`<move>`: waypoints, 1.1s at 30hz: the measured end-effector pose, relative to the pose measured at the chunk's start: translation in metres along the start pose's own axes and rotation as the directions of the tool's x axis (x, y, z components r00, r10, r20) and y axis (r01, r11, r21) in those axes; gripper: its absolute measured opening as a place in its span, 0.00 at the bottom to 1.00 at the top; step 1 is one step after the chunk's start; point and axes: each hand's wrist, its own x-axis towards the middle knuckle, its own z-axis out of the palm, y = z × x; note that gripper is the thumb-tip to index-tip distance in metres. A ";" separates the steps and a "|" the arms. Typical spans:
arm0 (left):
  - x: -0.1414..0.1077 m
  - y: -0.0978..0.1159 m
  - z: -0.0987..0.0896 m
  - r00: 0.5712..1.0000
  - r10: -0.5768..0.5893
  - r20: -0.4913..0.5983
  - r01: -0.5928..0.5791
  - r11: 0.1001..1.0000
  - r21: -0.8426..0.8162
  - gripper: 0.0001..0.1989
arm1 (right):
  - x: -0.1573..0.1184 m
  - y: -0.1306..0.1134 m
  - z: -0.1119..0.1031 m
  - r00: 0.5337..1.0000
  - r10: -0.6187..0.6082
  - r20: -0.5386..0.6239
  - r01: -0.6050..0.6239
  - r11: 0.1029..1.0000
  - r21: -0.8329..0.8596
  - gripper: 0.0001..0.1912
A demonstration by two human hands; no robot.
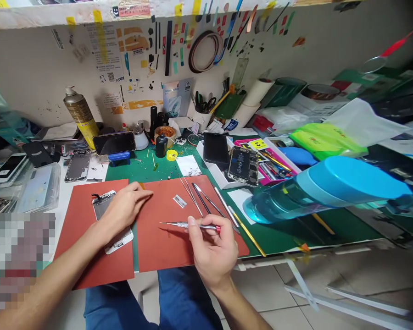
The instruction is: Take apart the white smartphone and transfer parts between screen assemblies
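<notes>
My right hand (pixel 215 252) is closed round a slim metal screwdriver (pixel 182 224), its tip pointing left above the right red mat (pixel 168 252). Over the gap between the mats, my left hand (pixel 134 204) has its fingers pressed together; what they pinch, if anything, is too small to name. A white-framed phone screen part (pixel 123 240) lies on the left red mat (pixel 86 261), partly hidden under my left wrist. Between the hands and a little farther back sits a small silvery piece (pixel 179 201). Tweezers (pixel 191 195) and several thin tools rest to its right.
A large blue bottle (pixel 313 188) lies at the right. Behind the mats are an opened phone (pixel 243 165) on a box, a propped phone (pixel 113 143) and a spray can (pixel 80 114). Cased phones (pixel 37 185) sit at the left; a shelf edge (pixel 72 16) crosses the top.
</notes>
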 end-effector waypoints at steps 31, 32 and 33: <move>-0.163 -0.030 0.003 0.968 0.037 -0.250 -0.043 0.999 -0.020 0.22 | 0.010 -0.057 0.051 0.546 -0.300 0.782 0.508 0.861 -0.025 0.07; -0.163 -0.030 0.003 0.966 0.038 -0.255 -0.045 0.999 -0.024 0.23 | 0.012 -0.059 0.052 0.518 -0.308 0.798 0.527 0.850 -0.014 0.07; -0.163 -0.030 0.003 0.965 0.040 -0.258 -0.048 0.999 -0.023 0.23 | 0.013 -0.062 0.053 0.478 -0.318 0.819 0.548 0.836 0.004 0.07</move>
